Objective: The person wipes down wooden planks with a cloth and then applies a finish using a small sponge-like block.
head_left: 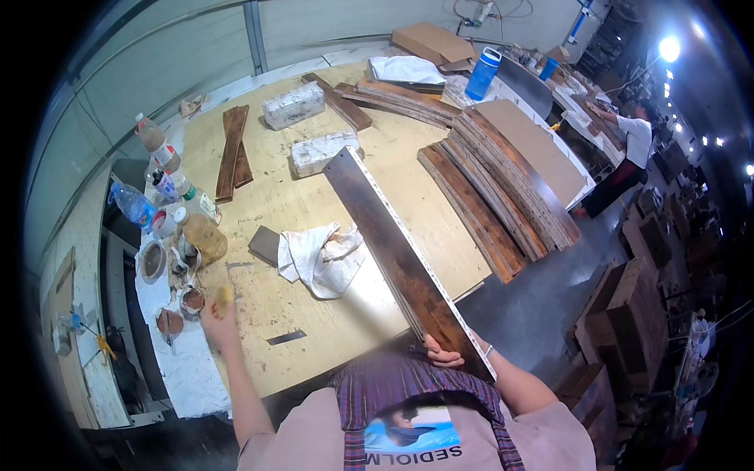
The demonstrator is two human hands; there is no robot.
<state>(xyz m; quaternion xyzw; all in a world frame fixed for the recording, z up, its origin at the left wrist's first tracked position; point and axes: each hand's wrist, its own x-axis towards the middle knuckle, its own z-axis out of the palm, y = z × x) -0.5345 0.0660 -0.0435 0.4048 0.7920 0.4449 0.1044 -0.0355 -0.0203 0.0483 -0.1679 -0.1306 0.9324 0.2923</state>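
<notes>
My right hand (444, 355) grips the lower end of a long dark-brown wooden plank (404, 255) with a pale, speckled edge. The plank slants up and away over the table, its far end by a white wrapped block (323, 152). At the table's left side, my left hand (220, 320) pinches a small yellowish piece (226, 297), blurred and perhaps a sponge. Close to that hand are small cups of brown stuff (192, 299). A crumpled white cloth (320, 263) lies mid-table, touching a grey-brown sanding-block-like piece (265, 245).
Several bottles (203, 235) crowd the left edge. More brown planks (487, 200) are stacked at the right, and two crossed planks (232, 153) lie at the far left. Another wrapped block (294, 105) and a blue bottle (483, 74) stand farther back. A person (628, 145) works at another table.
</notes>
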